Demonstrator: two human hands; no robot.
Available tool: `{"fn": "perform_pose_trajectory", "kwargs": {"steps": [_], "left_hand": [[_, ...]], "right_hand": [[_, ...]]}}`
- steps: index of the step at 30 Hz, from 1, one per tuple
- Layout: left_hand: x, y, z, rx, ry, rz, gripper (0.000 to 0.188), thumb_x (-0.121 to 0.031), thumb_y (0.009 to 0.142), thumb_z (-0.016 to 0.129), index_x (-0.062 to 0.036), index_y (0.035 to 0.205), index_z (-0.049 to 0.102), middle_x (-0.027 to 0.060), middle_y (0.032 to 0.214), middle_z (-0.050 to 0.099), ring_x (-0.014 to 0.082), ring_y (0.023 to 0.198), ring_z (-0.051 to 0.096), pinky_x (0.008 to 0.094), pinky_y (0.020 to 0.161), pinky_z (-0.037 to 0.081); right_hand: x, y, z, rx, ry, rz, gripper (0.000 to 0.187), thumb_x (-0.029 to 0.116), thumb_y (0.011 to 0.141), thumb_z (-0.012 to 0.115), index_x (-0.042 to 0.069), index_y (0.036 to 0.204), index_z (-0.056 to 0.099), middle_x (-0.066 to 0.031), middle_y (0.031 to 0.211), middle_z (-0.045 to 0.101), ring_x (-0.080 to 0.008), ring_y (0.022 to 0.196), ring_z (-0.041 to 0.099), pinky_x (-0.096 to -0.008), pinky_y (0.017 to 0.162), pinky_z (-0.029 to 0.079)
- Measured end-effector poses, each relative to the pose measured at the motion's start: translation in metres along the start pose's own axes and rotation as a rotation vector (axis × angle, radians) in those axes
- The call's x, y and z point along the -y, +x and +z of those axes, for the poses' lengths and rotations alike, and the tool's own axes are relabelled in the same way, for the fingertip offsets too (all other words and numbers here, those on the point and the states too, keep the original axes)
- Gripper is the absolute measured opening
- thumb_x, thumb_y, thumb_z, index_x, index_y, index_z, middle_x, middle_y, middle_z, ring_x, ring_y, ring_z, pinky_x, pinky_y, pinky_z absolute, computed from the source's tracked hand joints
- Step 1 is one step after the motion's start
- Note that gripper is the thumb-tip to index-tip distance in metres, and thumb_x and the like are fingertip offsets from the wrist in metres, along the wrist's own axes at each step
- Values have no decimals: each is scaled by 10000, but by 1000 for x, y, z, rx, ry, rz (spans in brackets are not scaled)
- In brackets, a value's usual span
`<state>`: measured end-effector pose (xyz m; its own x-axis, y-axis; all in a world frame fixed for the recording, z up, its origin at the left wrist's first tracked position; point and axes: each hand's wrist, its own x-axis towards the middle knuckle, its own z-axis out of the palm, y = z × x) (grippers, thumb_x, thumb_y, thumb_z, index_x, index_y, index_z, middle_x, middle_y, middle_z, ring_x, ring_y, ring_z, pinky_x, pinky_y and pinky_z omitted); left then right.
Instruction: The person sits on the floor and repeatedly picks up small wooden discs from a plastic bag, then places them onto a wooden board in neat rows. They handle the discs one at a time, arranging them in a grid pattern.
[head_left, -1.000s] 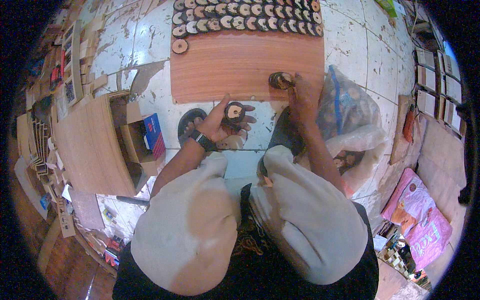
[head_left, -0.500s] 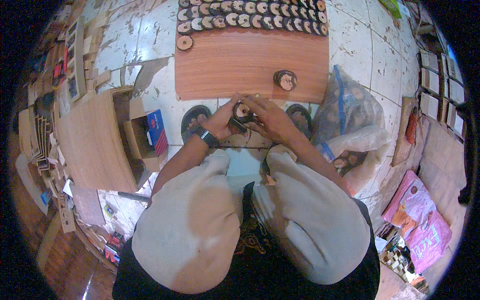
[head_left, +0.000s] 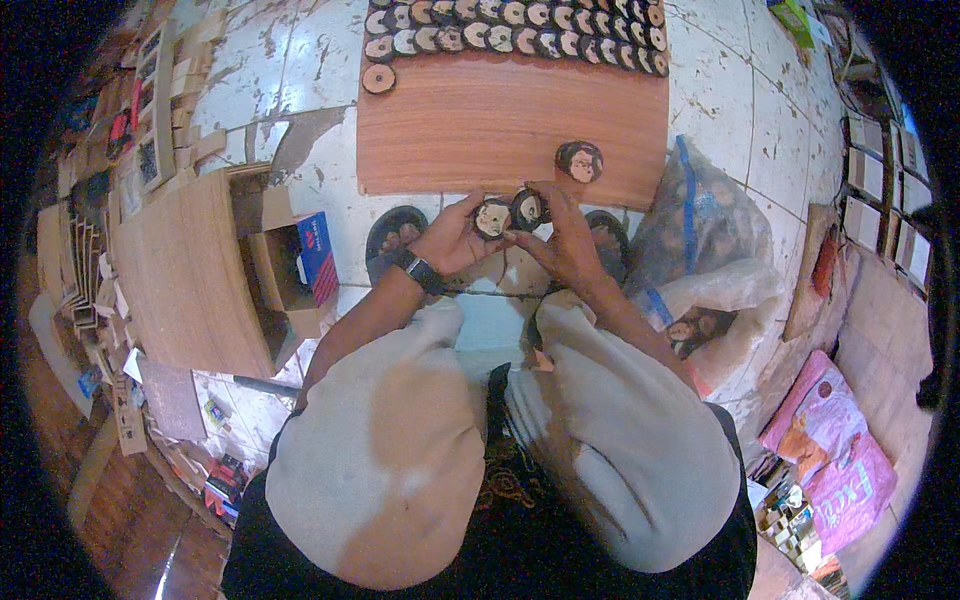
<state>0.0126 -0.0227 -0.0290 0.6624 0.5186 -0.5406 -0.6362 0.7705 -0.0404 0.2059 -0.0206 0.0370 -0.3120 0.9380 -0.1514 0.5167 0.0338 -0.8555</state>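
Note:
My left hand [head_left: 450, 240], with a dark watch on its wrist, holds a round pale wood slice [head_left: 492, 218] with a dark rim. Right beside it, my right hand [head_left: 562, 238] grips a second dark-rimmed wood slice [head_left: 530, 208], tilted and pinched between thumb and fingers. Both hands are just off the near edge of a brown wood-grain board [head_left: 480, 125]. Near that board's right front sits another wood slice [head_left: 579, 161], possibly more than one stacked. A single slice [head_left: 379, 78] lies at the left, below overlapping rows of slices [head_left: 500, 38] across the far part.
A clear plastic sack [head_left: 700, 220] with slices inside stands right of the board. To my left are a wooden box [head_left: 195, 280] and an open carton [head_left: 275, 265] with a blue packet [head_left: 316, 255]. A pink bag [head_left: 835, 450] lies at the lower right.
My hands were close together around one visible dark-rimmed slice. Now they are slightly apart, and two slices show side by side, one in each. The whole view has shifted a little.

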Motion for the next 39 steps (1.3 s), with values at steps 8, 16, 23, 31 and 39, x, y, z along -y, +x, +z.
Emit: {"fn": "perform_pose_trajectory", "kwargs": {"steps": [8,16,23,31,39], "left_hand": [[0,2,2,30,56,-24,393,-289,994,403,-39,1295,431,132,1217,560,248,1043,581,410,908,498],[1,-9,22,-327,1408,372,708,-152,661,811,-50,1287,495,121,1266,554,249,1191,511,344,1015,395],[2,-7,17,-225,1567,385,720,-122,689,763,-54,1331,443,150,1287,533,263,1209,497,345,1023,385],[6,-4,-2,-258,1498,394,619,-163,858,623,-72,1412,364,125,1259,561,176,1146,531,305,960,421],[12,-9,16,-263,1005,308,464,-143,984,368,-59,1437,311,74,1268,531,102,981,555,227,776,472]], "right_hand": [[3,1,2,-13,-120,-20,680,219,722,770,44,1287,433,-186,1211,516,-367,1108,529,-407,894,472],[2,1,-7,60,-83,-32,655,128,715,770,85,1281,444,-157,1271,477,-343,1119,529,-383,870,503],[2,3,-6,242,-151,56,708,181,698,780,151,1313,432,-157,1270,485,-357,1141,502,-419,935,452],[-2,6,-5,264,-220,-47,674,302,740,733,113,1308,424,-180,1273,495,-371,1134,511,-446,873,488],[6,11,4,272,-291,0,573,311,766,700,107,1233,439,-178,1135,571,-391,945,595,-471,761,512]]}}
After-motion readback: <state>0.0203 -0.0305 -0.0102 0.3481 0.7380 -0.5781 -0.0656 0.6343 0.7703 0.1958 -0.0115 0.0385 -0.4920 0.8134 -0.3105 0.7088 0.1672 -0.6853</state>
